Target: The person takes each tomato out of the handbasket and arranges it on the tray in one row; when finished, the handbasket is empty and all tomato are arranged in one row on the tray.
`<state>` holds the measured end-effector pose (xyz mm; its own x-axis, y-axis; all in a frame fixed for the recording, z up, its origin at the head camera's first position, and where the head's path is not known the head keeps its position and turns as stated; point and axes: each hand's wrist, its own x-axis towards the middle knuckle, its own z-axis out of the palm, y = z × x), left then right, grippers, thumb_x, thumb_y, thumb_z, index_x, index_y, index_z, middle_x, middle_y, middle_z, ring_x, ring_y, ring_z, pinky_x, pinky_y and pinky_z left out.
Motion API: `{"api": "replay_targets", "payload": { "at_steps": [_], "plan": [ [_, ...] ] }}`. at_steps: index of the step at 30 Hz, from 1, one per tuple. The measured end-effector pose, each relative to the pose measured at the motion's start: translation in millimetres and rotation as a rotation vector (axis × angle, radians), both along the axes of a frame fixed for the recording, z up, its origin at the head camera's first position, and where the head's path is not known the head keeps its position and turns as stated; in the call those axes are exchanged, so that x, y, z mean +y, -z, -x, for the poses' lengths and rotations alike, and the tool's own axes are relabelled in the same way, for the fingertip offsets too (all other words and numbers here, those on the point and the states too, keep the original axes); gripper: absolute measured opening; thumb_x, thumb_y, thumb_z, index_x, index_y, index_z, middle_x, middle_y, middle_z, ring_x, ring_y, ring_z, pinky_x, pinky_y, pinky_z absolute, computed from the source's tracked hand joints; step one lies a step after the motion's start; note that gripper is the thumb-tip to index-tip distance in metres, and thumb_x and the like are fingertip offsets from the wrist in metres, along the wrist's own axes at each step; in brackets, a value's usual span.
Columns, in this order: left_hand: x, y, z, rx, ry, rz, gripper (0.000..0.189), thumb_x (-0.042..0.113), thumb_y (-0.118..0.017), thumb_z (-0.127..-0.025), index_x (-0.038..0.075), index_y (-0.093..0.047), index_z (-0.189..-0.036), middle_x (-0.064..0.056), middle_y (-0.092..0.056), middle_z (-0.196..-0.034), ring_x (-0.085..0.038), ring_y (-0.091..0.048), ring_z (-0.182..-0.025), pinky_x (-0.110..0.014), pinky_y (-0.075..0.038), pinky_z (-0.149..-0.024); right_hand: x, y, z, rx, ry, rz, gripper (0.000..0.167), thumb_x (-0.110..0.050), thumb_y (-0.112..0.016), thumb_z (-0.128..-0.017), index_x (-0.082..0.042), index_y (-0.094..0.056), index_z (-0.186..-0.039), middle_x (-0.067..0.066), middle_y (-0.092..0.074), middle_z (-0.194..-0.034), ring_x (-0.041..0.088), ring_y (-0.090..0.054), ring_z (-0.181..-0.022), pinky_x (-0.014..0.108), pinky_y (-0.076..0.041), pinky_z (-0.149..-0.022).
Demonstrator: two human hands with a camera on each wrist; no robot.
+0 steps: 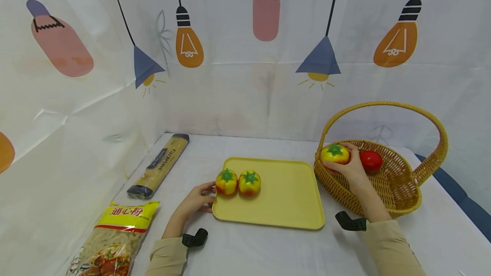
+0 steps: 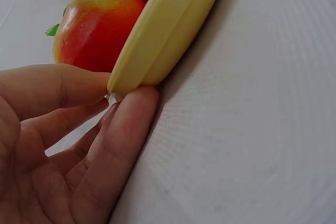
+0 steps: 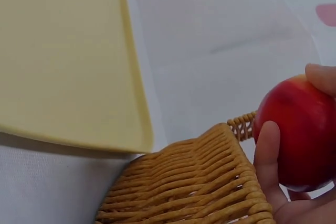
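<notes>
In the head view, my right hand (image 1: 353, 168) grips a yellow-and-red persimmon-like fruit (image 1: 335, 153) with a green star-shaped top, at the left rim of the wicker basket (image 1: 399, 191). The right wrist view shows thumb and fingers round its red side (image 3: 296, 135). A red tomato-like fruit (image 1: 370, 161) lies in the basket, right of this hand. My left hand (image 1: 194, 201) pinches the left edge of the yellow tray (image 1: 284, 195); the left wrist view shows thumb and finger at its rim (image 2: 168, 30). Two matching yellow-and-red fruits (image 1: 226, 182) sit side by side on the tray's left part.
At the left lie a spaghetti pack (image 1: 159, 166) and, nearer, a yellow-topped pasta bag (image 1: 119, 237). The basket's tall handle (image 1: 383, 104) arches over it. A white cloth with printed lamps (image 1: 245, 97) hangs behind the white table.
</notes>
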<state>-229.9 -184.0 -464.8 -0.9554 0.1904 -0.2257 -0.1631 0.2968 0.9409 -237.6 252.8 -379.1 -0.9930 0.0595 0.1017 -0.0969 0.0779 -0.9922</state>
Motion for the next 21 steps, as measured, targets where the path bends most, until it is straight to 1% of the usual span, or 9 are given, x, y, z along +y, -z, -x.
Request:
{"api": "replay_targets", "payload": {
  "at_steps": [6, 10, 15, 17, 21],
  "plan": [
    [-0.5, 0.6, 0.1, 0.001, 0.0, 0.0, 0.062, 0.005, -0.064, -0.08, -0.003, -0.04, -0.136, -0.018, -0.049, -0.12, -0.02, -0.058, -0.082, -0.035, -0.057, -0.065, -3.7, -0.3, -1.2, -0.004, -0.045, 0.034, 0.065, -0.002, -0.067, -0.081, -0.026, -0.028, -0.126, -0.001, -0.028, -0.12, 0.011, -0.043, -0.098, 0.02, -0.054, -0.07],
    [-0.2, 1.3, 0.3, 0.001, -0.002, 0.002, 0.061, 0.005, -0.063, -0.08, -0.003, -0.04, -0.136, -0.018, -0.049, -0.119, -0.019, -0.058, -0.082, -0.035, -0.057, -0.065, -5.1, -1.9, -3.0, -0.018, -0.077, 0.049, 0.063, -0.002, -0.067, -0.081, -0.027, -0.031, -0.127, 0.0, -0.028, -0.121, 0.01, -0.044, -0.098, 0.022, -0.054, -0.072],
    [-0.1, 0.9, 0.4, -0.001, -0.006, 0.012, 0.061, 0.005, -0.064, -0.08, -0.002, -0.04, -0.136, -0.018, -0.049, -0.12, -0.02, -0.058, -0.081, -0.035, -0.057, -0.065, -6.9, -3.2, -5.2, -0.021, -0.078, -0.018, 0.063, -0.005, -0.068, -0.082, -0.024, -0.032, -0.13, 0.004, -0.028, -0.122, 0.011, -0.044, -0.098, 0.019, -0.053, -0.073],
    [-0.4, 0.6, 0.4, -0.001, -0.005, 0.014, 0.061, 0.005, -0.064, -0.081, -0.002, -0.04, -0.136, -0.018, -0.049, -0.12, -0.019, -0.058, -0.081, -0.035, -0.057, -0.065, -8.1, -3.4, -6.2, -0.02, -0.076, -0.049, 0.063, -0.007, -0.068, -0.082, -0.024, -0.032, -0.131, 0.003, -0.029, -0.122, 0.011, -0.043, -0.099, 0.017, -0.052, -0.074],
    [-0.7, 0.3, 0.8, -0.001, 0.0, 0.009, 0.061, 0.005, -0.063, -0.081, -0.002, -0.04, -0.136, -0.018, -0.048, -0.12, -0.019, -0.058, -0.08, -0.035, -0.057, -0.064, -11.1, -2.9, -8.0, -0.012, -0.088, -0.064, 0.063, -0.007, -0.066, -0.083, -0.024, -0.031, -0.132, 0.0, -0.031, -0.123, 0.009, -0.043, -0.099, 0.014, -0.049, -0.076]
  ]
}}
